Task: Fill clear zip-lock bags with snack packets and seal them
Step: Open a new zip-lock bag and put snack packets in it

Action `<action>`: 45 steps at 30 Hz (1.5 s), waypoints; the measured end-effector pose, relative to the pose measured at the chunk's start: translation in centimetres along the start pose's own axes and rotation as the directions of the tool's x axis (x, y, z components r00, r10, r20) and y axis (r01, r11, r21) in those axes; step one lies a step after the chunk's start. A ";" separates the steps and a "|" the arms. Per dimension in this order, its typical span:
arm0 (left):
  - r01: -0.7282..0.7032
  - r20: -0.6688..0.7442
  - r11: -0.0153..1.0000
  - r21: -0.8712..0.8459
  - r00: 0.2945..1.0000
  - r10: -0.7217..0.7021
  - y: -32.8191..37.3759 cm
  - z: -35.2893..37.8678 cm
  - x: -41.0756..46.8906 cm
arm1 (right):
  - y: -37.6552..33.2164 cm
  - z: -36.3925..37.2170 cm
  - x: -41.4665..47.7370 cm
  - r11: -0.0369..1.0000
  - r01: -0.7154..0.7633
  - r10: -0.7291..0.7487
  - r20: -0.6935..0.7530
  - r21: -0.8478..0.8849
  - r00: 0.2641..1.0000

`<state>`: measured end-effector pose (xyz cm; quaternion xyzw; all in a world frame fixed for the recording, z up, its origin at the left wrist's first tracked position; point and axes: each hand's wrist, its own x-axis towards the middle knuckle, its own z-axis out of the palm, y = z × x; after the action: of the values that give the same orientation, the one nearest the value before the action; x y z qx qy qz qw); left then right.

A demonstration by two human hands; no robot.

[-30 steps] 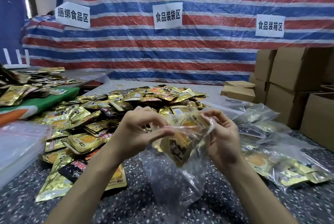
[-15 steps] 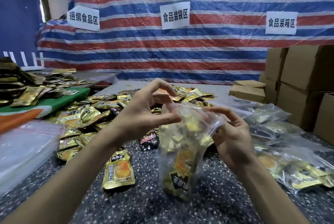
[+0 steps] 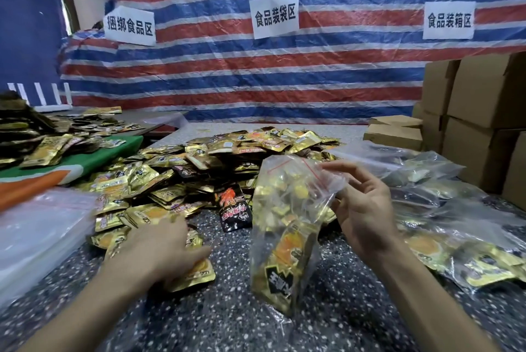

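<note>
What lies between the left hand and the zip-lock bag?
Head view: bare speckled tabletop separates the left hand from the zip-lock bag; a black packet lies farther back.

Blurred left hand [image 3: 159, 249] hides most of a gold packet [image 3: 199, 275].

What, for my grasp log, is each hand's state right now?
Left hand: on the loose gold packets, blurred; grip cannot be told.
Right hand: holding the zip-lock bag by its top.

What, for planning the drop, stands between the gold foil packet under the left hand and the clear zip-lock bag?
Nothing visible: only bare speckled tabletop lies between the gold foil packet and the clear zip-lock bag.
</note>
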<state>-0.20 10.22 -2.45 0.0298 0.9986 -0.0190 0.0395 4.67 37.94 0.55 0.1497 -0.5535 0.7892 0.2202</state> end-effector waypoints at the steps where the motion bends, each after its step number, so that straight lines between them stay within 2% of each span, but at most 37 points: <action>1: 0.067 -0.034 0.993 0.102 0.997 -0.063 -0.1 0.7 -0.6 | 0.0 0.0 0.0 1.000 0.004 -0.004 0.000 -0.004 1.000; 3: 0.091 -0.066 0.992 0.082 0.994 -0.086 0.0 1.3 -1.1 | 0.0 0.2 -0.1 1.000 0.012 -0.012 -0.005 -0.014 1.000; 6: 0.005 0.013 0.984 -0.178 1.000 -0.003 0.2 0.2 -1.0 | 0.0 0.3 -0.3 1.000 0.006 -0.006 -0.015 -0.015 1.000; 9: -0.004 0.035 0.853 -0.521 0.999 0.027 0.3 -0.6 -0.8 | -0.2 0.2 -0.3 1.000 -0.008 0.008 -0.016 -0.009 1.000; 12: -0.077 -0.062 0.730 -0.679 0.997 0.048 0.1 -1.3 -0.8 | -0.2 0.1 -0.3 1.000 -0.012 0.011 -0.007 -0.018 1.000; 15: -0.187 -0.157 0.400 -0.897 0.982 0.106 -0.2 -2.8 -1.6 | -0.2 0.1 -0.3 0.999 -0.012 0.013 0.008 -0.031 1.000; 17: -0.295 -0.278 0.208 -0.933 0.955 0.106 0.0 -4.3 -2.3 | -0.3 0.2 -0.3 1.000 -0.013 0.013 0.010 -0.018 1.000; 20: -0.462 -0.465 -0.054 -0.885 0.879 0.101 1.3 -7.2 -3.4 | -0.4 0.2 -0.3 1.000 -0.014 0.014 -0.002 -0.011 1.000; 23: -0.615 -0.626 -0.177 -0.768 0.780 0.003 2.9 -9.9 -4.3 | -0.5 0.2 -0.3 1.000 -0.017 0.017 0.007 0.007 1.000; 26: -0.726 -0.734 -0.218 -0.652 0.677 -0.059 4.5 -12.0 -4.8 | -0.7 0.3 -0.4 1.000 -0.010 0.010 0.031 0.011 0.999; 29: -0.783 -0.798 -0.246 -0.572 0.600 -0.055 5.9 -13.2 -5.0 | -0.8 0.3 -0.5 1.000 -0.001 0.000 0.047 0.007 0.999; 34: -0.772 -0.828 -0.304 -0.558 0.544 0.138 8.8 -13.2 -5.0 | -0.9 0.6 -0.5 0.999 0.008 -0.011 0.090 0.037 0.996; 38: -0.732 -0.745 -0.191 -0.655 0.580 0.329 9.3 -12.4 -4.6 | -1.0 0.4 -0.4 0.998 0.015 -0.022 0.101 0.067 0.995; 45: -0.732 -0.604 0.064 -0.678 0.605 0.519 8.4 -11.5 -3.8 | -1.1 0.1 -0.2 0.996 0.031 -0.039 0.088 0.087 0.995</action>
<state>3.21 18.83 9.04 0.4348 0.7225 0.5354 -0.0481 5.35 38.10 1.37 0.2039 -0.5257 0.8007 0.2024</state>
